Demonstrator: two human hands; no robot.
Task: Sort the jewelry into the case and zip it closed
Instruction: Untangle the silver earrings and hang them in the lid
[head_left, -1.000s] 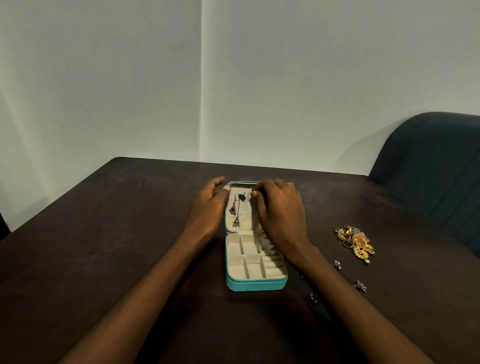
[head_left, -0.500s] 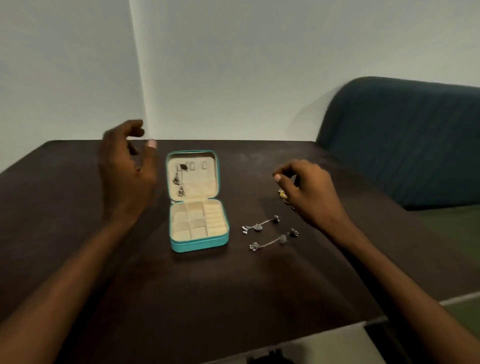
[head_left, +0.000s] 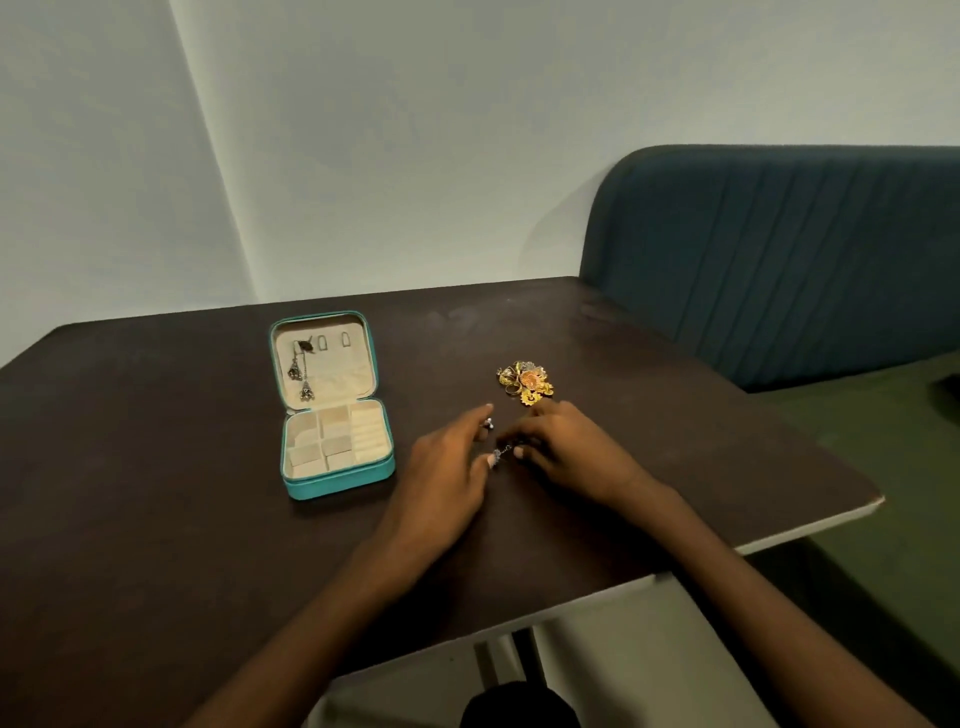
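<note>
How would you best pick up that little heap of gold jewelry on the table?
Pinch the gold jewelry from above, fingertips closing on its outer edges. It lies flat and tangled on the table, so a top pinch probably lifts the clump; single pieces are too small to tell apart.

Both forearms are bare right up to the bottom of the view, with no sleeve showing on either. The left hand (head_left: 441, 467) and right hand (head_left: 566, 454) wear no gloves, rings or bracelets that can be seen. The fingernails look short, plain and pale.
</note>
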